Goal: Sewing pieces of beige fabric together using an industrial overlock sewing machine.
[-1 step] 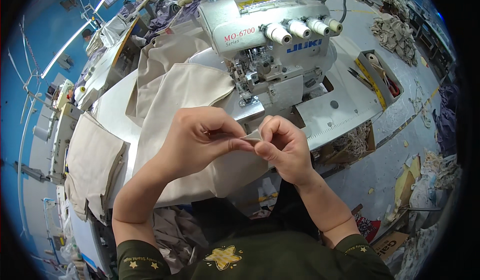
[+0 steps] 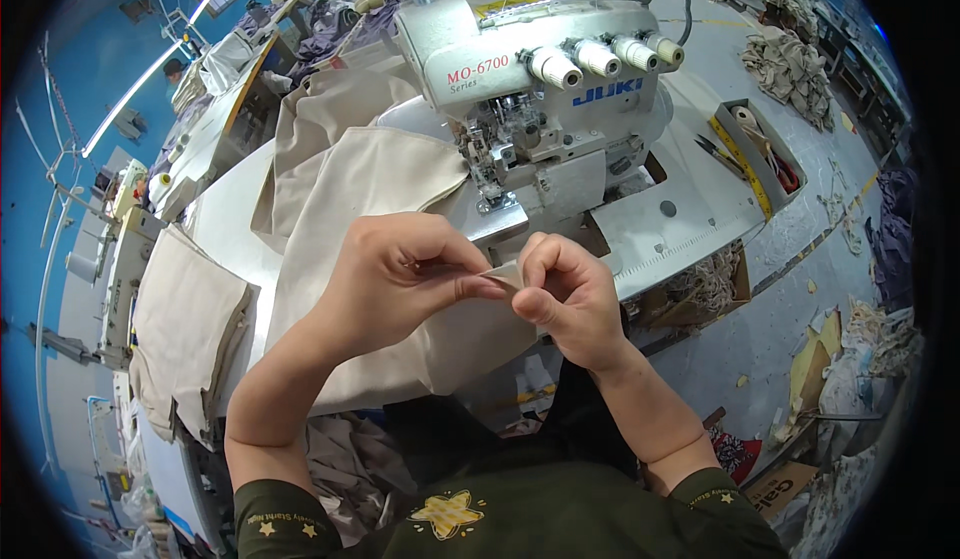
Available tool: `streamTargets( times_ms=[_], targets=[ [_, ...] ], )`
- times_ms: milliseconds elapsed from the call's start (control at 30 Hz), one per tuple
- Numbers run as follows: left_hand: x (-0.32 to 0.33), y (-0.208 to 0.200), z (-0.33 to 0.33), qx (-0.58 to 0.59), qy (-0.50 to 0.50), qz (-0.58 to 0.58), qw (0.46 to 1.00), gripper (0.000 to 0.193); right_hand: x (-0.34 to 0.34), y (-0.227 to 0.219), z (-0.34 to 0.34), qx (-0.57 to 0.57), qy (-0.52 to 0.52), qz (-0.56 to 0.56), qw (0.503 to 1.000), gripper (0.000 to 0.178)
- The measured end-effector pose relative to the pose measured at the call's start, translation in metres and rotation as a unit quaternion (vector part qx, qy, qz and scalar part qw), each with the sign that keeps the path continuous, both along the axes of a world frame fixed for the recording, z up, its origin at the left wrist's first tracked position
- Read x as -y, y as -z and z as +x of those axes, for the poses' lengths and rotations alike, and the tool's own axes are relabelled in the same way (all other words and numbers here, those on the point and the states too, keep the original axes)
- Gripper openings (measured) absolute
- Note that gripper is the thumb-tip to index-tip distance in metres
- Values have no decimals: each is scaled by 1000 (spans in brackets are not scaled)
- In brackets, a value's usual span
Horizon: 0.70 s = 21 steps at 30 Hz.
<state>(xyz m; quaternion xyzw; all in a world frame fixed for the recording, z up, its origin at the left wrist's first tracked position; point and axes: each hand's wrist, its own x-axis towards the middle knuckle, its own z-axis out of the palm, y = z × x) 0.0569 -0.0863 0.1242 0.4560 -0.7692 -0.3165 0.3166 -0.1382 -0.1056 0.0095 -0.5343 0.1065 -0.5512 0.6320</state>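
Note:
A beige fabric piece [image 2: 375, 184] lies over the rounded front of the sewing table and hangs toward my lap. My left hand [image 2: 405, 274] pinches an edge of this cloth between thumb and fingers. Close beside it, my right hand [image 2: 565, 299] is closed on the same edge, thumb against the curled index finger. A small fold of the cloth shows between the two pinches. Just beyond my hands stands a white overlock sewing machine [image 2: 540, 69], its presser foot [image 2: 490, 199] apart from both of them.
A stack of beige cut pieces [image 2: 185, 329] lies at the left. On the right of the table are thread snips [image 2: 722, 154], a yellow tape measure [image 2: 745, 164] and an open tray [image 2: 785, 174]. A box of thread scraps [image 2: 710, 284] sits below the table edge.
My right hand has shifted very slightly right, so a little more of the pinched cloth shows between my hands. My left hand looks the same.

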Motion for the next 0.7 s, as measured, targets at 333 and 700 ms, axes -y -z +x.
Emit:
streamTargets(
  times_ms=[333,700],
  targets=[
    [-5,4,-4,30,-8,-37,999,10,-8,-12,-1,-84,133,-55,986,18],
    [-6,0,4,0,-34,63,997,11,-13,-12,6,-63,153,-37,985,10]
  ],
)
